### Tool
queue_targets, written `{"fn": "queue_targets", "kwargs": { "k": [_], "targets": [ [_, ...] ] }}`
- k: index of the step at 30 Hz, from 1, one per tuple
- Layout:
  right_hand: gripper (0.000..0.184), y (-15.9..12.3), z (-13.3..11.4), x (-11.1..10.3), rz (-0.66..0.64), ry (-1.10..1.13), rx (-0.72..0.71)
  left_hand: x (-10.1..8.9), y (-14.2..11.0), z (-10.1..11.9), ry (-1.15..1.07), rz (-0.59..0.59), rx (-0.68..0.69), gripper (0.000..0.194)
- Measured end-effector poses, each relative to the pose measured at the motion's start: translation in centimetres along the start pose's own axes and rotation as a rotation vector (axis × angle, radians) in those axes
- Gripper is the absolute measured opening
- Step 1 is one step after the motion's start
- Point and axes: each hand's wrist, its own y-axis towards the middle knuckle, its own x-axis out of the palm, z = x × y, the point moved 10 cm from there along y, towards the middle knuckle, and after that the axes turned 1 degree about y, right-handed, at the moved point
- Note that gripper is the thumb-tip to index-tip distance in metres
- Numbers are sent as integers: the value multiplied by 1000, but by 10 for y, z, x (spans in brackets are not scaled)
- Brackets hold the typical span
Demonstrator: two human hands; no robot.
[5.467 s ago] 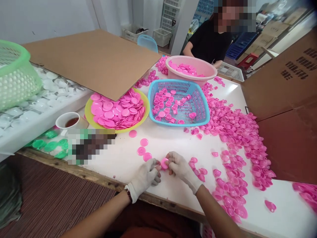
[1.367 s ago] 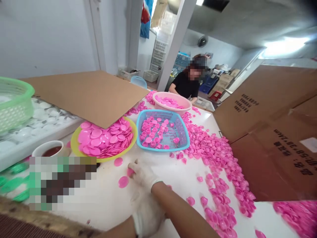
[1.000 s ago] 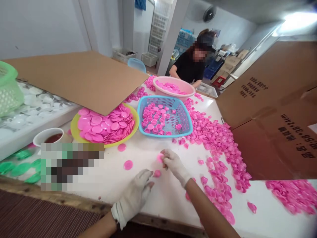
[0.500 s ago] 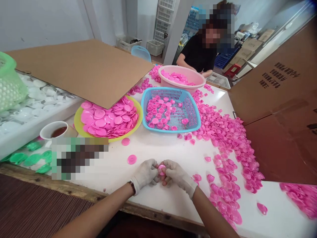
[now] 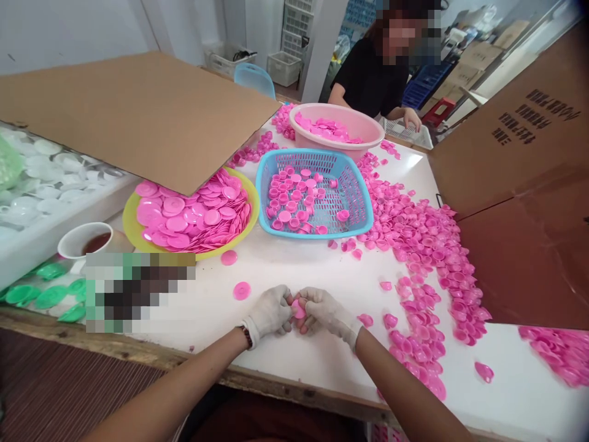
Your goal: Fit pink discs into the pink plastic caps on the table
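Observation:
My left hand and my right hand, both in pale gloves with bare fingertips, meet over the white table. Between them they pinch a small round pink plastic piece; the fingers cover part of it. Two flat pink discs lie to the left of my left hand. Loose pink plastic cups spread over the table right of my right hand. Beyond my hands stands a blue basket holding several small pink cups.
A yellow bowl of pink discs stands left of the basket, under a cardboard sheet. A drink cup and green pieces are at the left. Behind sits a pink basin; a co-worker is beyond. Cardboard borders the right.
The pink piece has turned between my fingers, while both hands stay together. The co-worker's hand has moved to the right, over a white crate. The whole view has shifted slightly.

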Motion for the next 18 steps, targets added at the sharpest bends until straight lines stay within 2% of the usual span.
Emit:
{"fn": "queue_targets", "kwargs": {
  "k": [3, 5, 8, 10, 11, 12, 14, 16, 18],
  "targets": [
    [12, 4, -2, 2, 58, -35, -27, 0, -2, -1, 18, 13, -10, 13],
    [9, 4, -9, -2, 86, -55, -63, -3, -5, -1, 30, 45, 36, 10],
    [10, -8, -40, -23, 159, -51, -180, -9, -17, 6, 117, 135, 225, 7],
    [22, -26, -74, -48, 254, 11, -315, -4, -27, 17, 272, 208, 398, 10],
    [30, -37, -93, -61, 310, 67, -407, 5, -33, 25, 368, 231, 490, 11],
    [36, -53, -115, -75, 365, 183, -569, 19, -38, 35, 465, 233, 590, 13],
    [39, -71, -138, -90, 422, 280, -720, 62, -48, 56, 657, 153, 801, 21],
    [35, -70, -141, -87, 433, 219, -713, 111, -57, 71, 854, 6, 990, 31],
    [30, -55, -131, -69, 410, 23, -630, 143, -58, 75, 1039, -87, 1053, 42]
  ]
}}
